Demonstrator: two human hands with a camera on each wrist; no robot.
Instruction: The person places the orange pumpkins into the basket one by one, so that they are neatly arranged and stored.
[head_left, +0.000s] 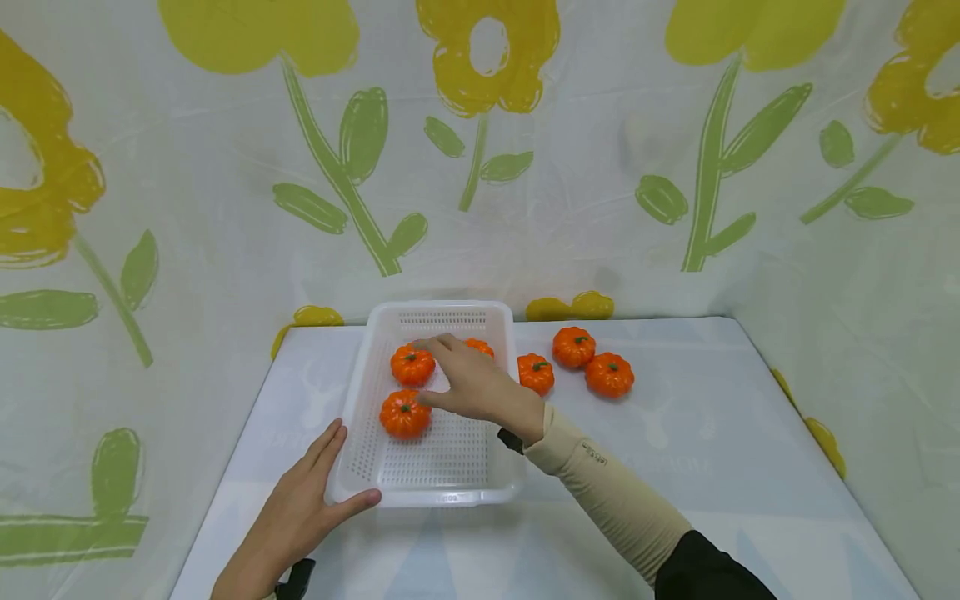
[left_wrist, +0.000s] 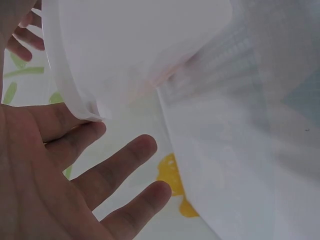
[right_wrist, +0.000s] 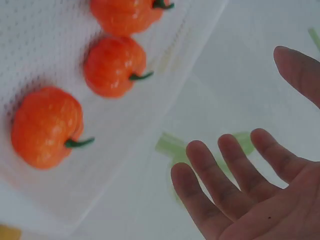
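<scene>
A white perforated basket stands on the table and holds three small orange pumpkins; my right hand partly hides the last one. That right hand hovers over the basket with straight fingers, holding nothing. In the right wrist view the same open hand is apart from the three pumpkins. My left hand lies flat against the basket's front left corner, thumb along the front rim. The left wrist view shows its spread fingers below the basket rim.
Three more orange pumpkins lie on the pale table just right of the basket. A flower-printed sheet closes off the back and both sides.
</scene>
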